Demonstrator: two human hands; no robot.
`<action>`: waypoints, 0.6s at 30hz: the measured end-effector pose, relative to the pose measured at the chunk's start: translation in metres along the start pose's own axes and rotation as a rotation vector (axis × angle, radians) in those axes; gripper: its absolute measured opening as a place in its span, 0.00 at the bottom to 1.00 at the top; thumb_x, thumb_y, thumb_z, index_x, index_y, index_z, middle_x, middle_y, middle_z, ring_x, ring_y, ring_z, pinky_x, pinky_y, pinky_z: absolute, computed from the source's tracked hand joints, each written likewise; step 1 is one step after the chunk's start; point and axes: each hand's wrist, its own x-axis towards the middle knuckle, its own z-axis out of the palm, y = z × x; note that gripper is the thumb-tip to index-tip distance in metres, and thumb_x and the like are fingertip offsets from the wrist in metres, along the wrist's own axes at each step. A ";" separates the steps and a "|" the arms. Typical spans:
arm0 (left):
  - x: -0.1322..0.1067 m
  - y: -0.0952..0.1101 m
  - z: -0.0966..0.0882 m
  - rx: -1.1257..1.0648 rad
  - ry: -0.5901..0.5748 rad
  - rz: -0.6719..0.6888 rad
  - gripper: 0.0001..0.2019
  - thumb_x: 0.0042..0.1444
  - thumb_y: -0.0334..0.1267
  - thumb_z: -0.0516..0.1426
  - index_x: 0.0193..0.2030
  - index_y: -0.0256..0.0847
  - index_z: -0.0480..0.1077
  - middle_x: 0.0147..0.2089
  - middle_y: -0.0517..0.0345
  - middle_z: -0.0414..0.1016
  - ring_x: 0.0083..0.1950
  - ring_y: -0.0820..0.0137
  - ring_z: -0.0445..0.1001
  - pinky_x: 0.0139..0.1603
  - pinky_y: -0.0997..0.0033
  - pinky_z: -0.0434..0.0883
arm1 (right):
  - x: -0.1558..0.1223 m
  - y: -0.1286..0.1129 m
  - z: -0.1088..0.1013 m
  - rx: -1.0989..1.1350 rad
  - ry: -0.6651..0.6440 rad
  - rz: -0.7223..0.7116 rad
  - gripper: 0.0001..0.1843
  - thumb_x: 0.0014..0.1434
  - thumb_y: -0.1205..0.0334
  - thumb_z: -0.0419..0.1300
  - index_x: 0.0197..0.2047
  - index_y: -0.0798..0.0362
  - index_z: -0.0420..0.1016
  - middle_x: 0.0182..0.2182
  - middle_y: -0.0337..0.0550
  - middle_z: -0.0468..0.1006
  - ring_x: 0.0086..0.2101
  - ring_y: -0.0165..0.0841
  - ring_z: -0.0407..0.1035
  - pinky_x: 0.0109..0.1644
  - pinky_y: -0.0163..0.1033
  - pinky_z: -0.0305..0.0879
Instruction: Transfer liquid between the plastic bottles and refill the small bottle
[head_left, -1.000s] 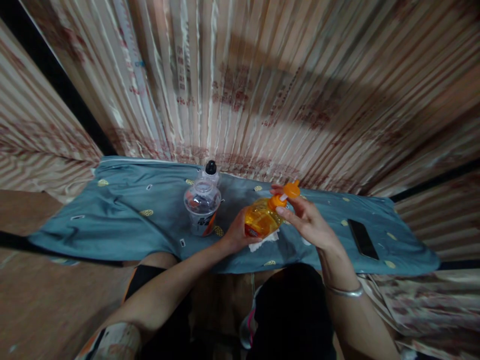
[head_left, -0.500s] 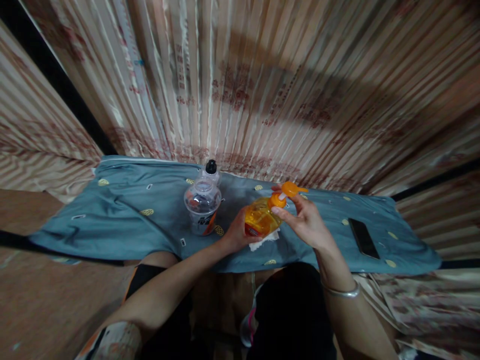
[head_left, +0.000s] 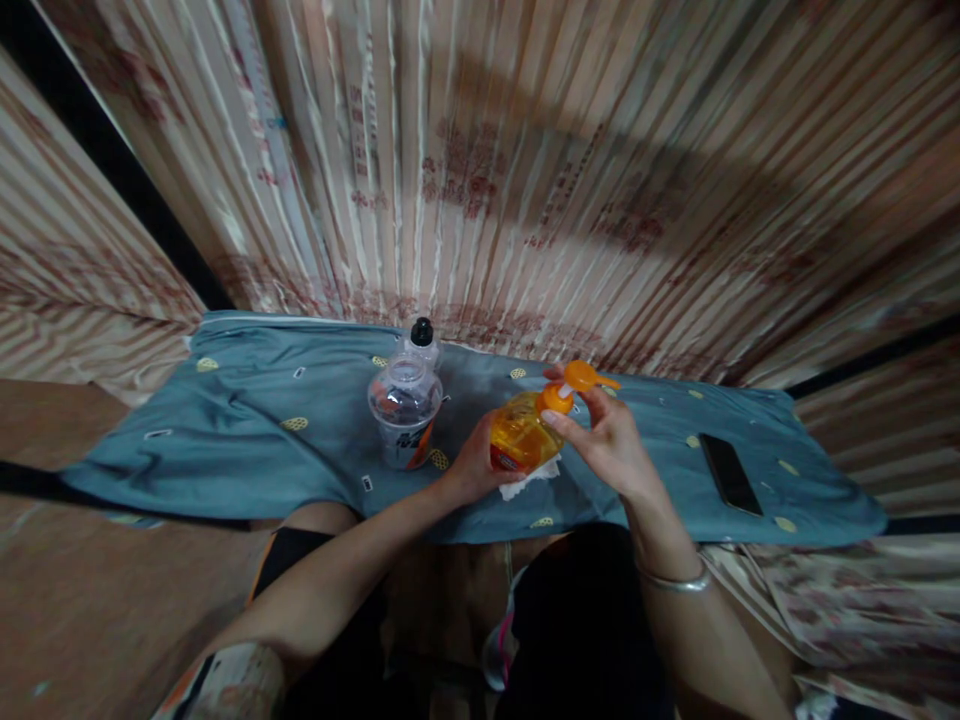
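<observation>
A clear pump bottle (head_left: 523, 432) of yellow-orange liquid is tilted to the right between my two hands. My left hand (head_left: 474, 468) is wrapped round its lower end, over part of a red label. At the neck, my right hand (head_left: 606, 440) grips the orange screw collar (head_left: 556, 399) between thumb and fingers. Above the collar, the orange pump head (head_left: 586, 377) points right, with a short pale stem showing. Beneath the bottle lies a crumpled white tissue (head_left: 531, 480) on the cloth.
An uncapped clear plastic bottle (head_left: 406, 405) with a black and orange label stands left of my hands. Behind it is a clear bottle with a black cap (head_left: 422, 332). A black phone (head_left: 730, 473) lies at the right on the blue patterned cloth (head_left: 247, 420). A pleated curtain (head_left: 480, 190) hangs behind.
Both hands keep their hold on the pump bottle. My right hand and wrist have shifted very slightly left; otherwise little differs.
</observation>
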 end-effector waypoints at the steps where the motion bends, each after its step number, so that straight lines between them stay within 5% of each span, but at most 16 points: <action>1: 0.000 0.000 0.000 -0.004 0.000 0.004 0.51 0.40 0.59 0.76 0.68 0.40 0.65 0.67 0.38 0.74 0.66 0.43 0.73 0.70 0.39 0.67 | -0.002 0.000 0.004 -0.043 0.073 0.015 0.29 0.55 0.32 0.72 0.48 0.46 0.83 0.49 0.50 0.87 0.59 0.54 0.76 0.68 0.62 0.69; 5: 0.000 0.000 0.001 -0.012 -0.003 0.029 0.52 0.42 0.60 0.75 0.69 0.39 0.63 0.67 0.35 0.74 0.67 0.41 0.73 0.70 0.36 0.66 | -0.006 0.000 0.012 -0.122 0.196 0.041 0.35 0.52 0.31 0.73 0.51 0.50 0.82 0.52 0.56 0.86 0.60 0.58 0.76 0.68 0.64 0.69; 8: -0.001 0.001 0.001 0.005 -0.003 0.031 0.51 0.43 0.61 0.75 0.69 0.40 0.63 0.68 0.36 0.73 0.69 0.42 0.72 0.72 0.37 0.65 | -0.003 0.002 0.005 0.004 0.031 0.019 0.38 0.52 0.30 0.73 0.56 0.47 0.81 0.54 0.52 0.85 0.60 0.53 0.76 0.69 0.59 0.68; 12: -0.001 0.003 0.000 0.010 -0.018 0.008 0.51 0.43 0.59 0.76 0.69 0.42 0.62 0.68 0.38 0.73 0.68 0.43 0.73 0.71 0.39 0.66 | 0.002 0.002 -0.002 0.136 -0.130 -0.002 0.27 0.57 0.33 0.72 0.51 0.43 0.83 0.52 0.46 0.86 0.60 0.49 0.76 0.71 0.57 0.66; 18: 0.000 0.000 -0.001 0.008 -0.012 0.009 0.51 0.41 0.58 0.77 0.68 0.42 0.64 0.67 0.38 0.74 0.67 0.42 0.73 0.71 0.37 0.66 | -0.006 -0.003 0.013 -0.013 0.089 -0.007 0.23 0.58 0.37 0.71 0.47 0.45 0.83 0.44 0.46 0.87 0.53 0.50 0.79 0.64 0.57 0.71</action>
